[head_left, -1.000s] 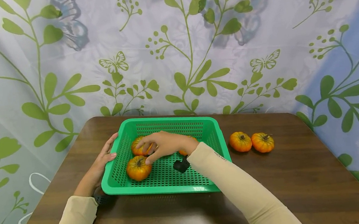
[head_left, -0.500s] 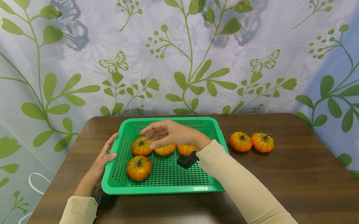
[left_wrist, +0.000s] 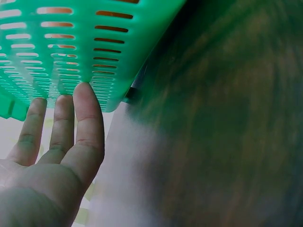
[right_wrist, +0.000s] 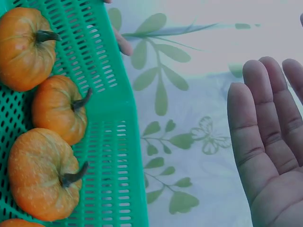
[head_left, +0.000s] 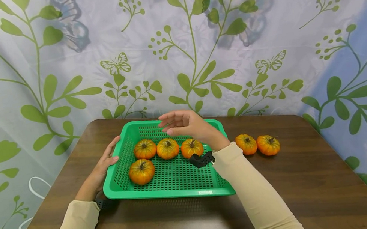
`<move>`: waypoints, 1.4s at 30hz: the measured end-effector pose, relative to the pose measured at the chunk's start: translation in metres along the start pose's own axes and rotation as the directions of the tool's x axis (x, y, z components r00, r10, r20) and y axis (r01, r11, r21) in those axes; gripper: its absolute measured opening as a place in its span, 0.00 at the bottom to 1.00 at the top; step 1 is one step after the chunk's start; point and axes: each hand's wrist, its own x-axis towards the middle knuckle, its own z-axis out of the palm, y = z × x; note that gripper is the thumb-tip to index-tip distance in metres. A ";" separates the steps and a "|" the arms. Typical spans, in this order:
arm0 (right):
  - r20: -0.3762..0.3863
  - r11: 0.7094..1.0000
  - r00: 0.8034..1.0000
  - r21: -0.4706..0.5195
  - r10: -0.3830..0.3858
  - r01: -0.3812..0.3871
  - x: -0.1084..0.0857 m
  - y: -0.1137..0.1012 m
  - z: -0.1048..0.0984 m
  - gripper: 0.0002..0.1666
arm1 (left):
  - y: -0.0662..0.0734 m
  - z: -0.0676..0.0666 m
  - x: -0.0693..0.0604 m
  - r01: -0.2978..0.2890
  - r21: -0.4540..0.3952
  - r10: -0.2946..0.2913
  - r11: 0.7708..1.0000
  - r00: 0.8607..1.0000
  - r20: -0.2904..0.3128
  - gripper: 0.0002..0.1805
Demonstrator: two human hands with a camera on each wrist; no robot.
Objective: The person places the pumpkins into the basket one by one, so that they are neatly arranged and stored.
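A green perforated basket (head_left: 179,195) holds several small orange pumpkins: one at its front left (head_left: 141,172), the others in a row behind, such as the middle one (head_left: 167,148). My left hand (head_left: 99,171) rests at the basket's left end; in the left wrist view its fingertips (left_wrist: 87,94) touch the outer wall. My right hand (head_left: 189,125) is above the basket's back rim with nothing in it, fingers slightly bent. The right wrist view shows that hand (right_wrist: 272,142) beside the basket (right_wrist: 137,142), apart from the pumpkins (right_wrist: 45,175).
Two more pumpkins, the nearer one (head_left: 246,144) and its neighbour (head_left: 268,145), sit side by side on the brown table (head_left: 313,175), right of the basket. A leaf-patterned cloth (head_left: 152,76) hangs behind the table. A white cord (head_left: 37,189) shows beyond the left edge.
My right hand has risen from the pumpkins at the basket's left and moved right and back, uncovering the back row. My left hand has stayed at the basket's end.
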 end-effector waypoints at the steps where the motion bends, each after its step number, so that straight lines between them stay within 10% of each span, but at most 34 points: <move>1: -0.010 1.000 1.000 0.003 -0.005 0.005 -0.002 -0.001 -0.001 0.28 | 0.000 0.000 0.000 0.000 0.004 0.000 1.000 1.000 0.000 0.37; 42: -0.229 0.990 0.972 -0.112 0.055 -0.082 -0.090 -0.015 -0.041 0.25 | 0.001 -0.007 -0.012 0.003 -0.045 -0.001 0.999 0.999 0.040 0.35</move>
